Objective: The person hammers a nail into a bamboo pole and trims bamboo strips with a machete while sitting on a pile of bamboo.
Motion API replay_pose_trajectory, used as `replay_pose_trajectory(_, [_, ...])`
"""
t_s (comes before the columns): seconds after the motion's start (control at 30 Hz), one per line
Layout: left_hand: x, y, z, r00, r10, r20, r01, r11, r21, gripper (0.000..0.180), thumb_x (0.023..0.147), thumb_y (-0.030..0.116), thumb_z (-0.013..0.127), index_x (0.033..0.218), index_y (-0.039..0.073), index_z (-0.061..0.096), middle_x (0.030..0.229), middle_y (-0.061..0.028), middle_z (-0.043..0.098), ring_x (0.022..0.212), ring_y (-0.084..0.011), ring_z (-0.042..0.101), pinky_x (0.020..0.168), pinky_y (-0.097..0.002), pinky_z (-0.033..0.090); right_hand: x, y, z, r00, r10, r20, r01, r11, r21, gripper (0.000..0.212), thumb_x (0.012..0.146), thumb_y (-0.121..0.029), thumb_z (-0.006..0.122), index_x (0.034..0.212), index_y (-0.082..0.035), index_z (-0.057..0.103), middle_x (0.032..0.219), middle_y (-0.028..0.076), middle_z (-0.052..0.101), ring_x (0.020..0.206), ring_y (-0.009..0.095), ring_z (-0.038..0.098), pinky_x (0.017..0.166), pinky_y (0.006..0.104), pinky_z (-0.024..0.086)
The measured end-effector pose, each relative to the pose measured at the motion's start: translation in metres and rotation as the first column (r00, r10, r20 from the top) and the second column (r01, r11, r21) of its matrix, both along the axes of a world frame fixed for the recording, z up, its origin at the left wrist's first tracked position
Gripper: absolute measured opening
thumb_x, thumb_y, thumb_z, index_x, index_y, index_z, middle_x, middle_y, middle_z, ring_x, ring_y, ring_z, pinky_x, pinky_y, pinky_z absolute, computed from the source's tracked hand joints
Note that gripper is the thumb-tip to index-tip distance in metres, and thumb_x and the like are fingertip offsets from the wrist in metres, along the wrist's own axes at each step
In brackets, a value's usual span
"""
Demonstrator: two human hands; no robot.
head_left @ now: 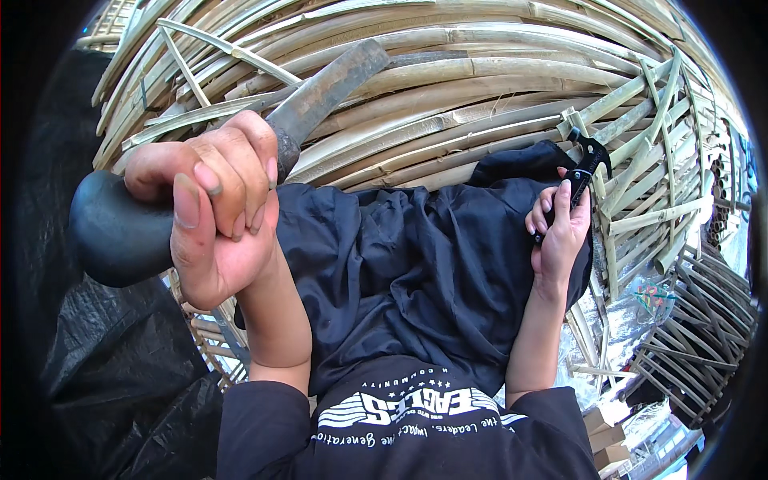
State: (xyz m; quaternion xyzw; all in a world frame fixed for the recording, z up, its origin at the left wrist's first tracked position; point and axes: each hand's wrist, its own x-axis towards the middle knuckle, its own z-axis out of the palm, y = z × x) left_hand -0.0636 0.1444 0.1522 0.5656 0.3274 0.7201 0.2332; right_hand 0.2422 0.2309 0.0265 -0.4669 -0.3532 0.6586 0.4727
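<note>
Raised close at the left, my left hand (228, 204) is wrapped round the grip of a chopping knife (332, 92). Its worn grey metal blade has a squared end and points up and to the right. A thick, rounded black knob (120, 228) sticks out past the little-finger side or thumb side; which, I cannot tell. Lower on the right, my right hand (560, 220) grips a small black hammer (588, 164) by its short handle, head upward, with a curved claw to the right. Dark cloth over my lap (408, 256) lies between the hands.
Split bamboo strips (448, 88) lie stacked across the far side. At the right is a woven bamboo lattice (648, 160), with another slatted bamboo piece (696, 328) lower down. Black plastic sheeting (104, 368) covers the left. Small cardboard boxes (606, 440) sit at lower right.
</note>
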Motion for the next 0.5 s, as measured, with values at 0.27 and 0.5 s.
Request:
replay_pose_trajectory(0.27, [-0.0026,-0.0002,-0.0001,0.999,-0.046,-0.028,0.045,0.999,-0.009,0.013,0.096,0.015,0.044,0.096,0.005,0.053,0.052,0.0046,0.039,0.044,-0.0072,0.036,0.065,-0.0330,0.034,0.0005,-0.0002,0.0005,1.000,0.003,-0.011,-0.003,1.000,-0.006,0.023,0.105,-0.020,0.051,0.124,-0.006,0.048,0.074,0.002,0.047,0.048,0.006,0.041,0.043,0.0224,0.037])
replay_pose_trajectory(0.5, [0.0012,0.0003,0.0042,0.997,-0.063,-0.051,0.061,0.998,-0.030,0.011,0.095,0.014,0.044,0.095,0.004,0.050,0.052,0.0039,0.040,0.044,-0.0079,0.037,0.065,-0.0338,0.035,0.0011,0.0001,-0.0013,1.000,0.007,-0.023,-0.007,1.000,-0.008,0.023,0.105,-0.020,0.052,0.123,-0.006,0.048,0.074,0.001,0.048,0.048,0.005,0.041,0.043,0.0225,0.037])
